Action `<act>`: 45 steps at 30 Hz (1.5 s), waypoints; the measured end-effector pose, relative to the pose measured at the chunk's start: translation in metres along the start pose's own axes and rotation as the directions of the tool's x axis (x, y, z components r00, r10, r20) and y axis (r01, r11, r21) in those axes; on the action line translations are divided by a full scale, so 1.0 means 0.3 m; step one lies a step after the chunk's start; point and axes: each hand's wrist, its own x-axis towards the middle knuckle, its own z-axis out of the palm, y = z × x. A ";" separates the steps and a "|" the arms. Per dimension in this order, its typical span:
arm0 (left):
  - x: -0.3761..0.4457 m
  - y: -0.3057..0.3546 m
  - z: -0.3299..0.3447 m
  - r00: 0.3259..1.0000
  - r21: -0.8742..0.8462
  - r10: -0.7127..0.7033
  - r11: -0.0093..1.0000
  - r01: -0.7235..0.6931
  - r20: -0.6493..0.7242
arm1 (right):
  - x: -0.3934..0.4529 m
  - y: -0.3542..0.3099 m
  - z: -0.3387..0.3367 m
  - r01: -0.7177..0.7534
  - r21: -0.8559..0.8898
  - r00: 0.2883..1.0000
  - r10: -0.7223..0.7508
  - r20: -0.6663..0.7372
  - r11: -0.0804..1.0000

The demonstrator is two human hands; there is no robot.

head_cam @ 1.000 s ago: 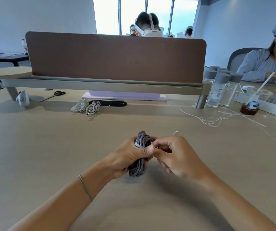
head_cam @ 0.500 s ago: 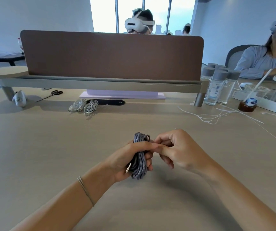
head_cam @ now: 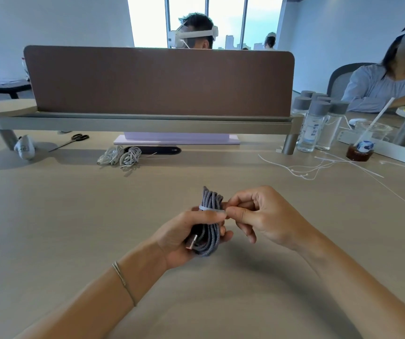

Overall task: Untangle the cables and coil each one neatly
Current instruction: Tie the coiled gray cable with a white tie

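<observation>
At the far left of the frame, on the desk (head_cam: 50, 216), lies one small white object (head_cam: 24, 149), and just right of it one pair of scissors (head_cam: 74, 140). Further right, in the upper middle, two white coiled cables (head_cam: 121, 156) lie side by side, touching, already bundled.

In the centre of the frame the left hand (head_cam: 184, 238) grips the grey braided cable (head_cam: 210, 223), its fingers curled round the lower half of the coil, which stands roughly upright just above the desk. A metal plug (head_cam: 191, 241) now shows against the palm; a second ago it was hidden and the coil sat lower in the grip, so the bundle has been turned and lifted slightly. One pale tie (head_cam: 211, 209) circles the coil near its top. The right hand (head_cam: 262, 216) pinches the tie's free end between thumb and forefinger, the other fingers curled. It has kept that pinch throughout, which suggests the tie is being drawn tight: this third cable looks nearly finished.

To the right, several loose white ties (head_cam: 318, 167) are strewn on the desk, too thin to count. Beyond them stand about six clear bottles (head_cam: 318, 123) with grey caps and one cup (head_cam: 362, 148) with a straw.
</observation>
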 end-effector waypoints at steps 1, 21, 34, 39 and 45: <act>0.003 -0.005 -0.007 1.000 0.018 -0.008 1.000 0.009 -0.013 | -0.001 0.005 0.000 -0.004 -0.005 1.000 0.004 0.001 1.000; -0.024 0.028 0.004 0.999 0.205 -0.051 0.977 0.050 0.000 | -0.001 0.014 0.002 -0.067 0.069 0.990 0.058 0.130 0.995; -0.031 0.042 -0.006 0.986 0.178 0.132 0.973 -0.149 0.105 | -0.010 0.046 -0.028 -0.169 0.579 0.939 -0.047 0.340 0.798; -0.037 0.060 -0.013 0.976 0.154 0.174 0.969 -0.193 0.129 | -0.003 0.047 0.039 -0.004 0.618 0.974 -0.137 0.181 0.786; -0.032 0.050 -0.021 0.981 0.114 0.168 0.977 -0.178 0.097 | 0.004 0.033 0.068 0.013 0.497 0.999 -0.027 0.022 0.868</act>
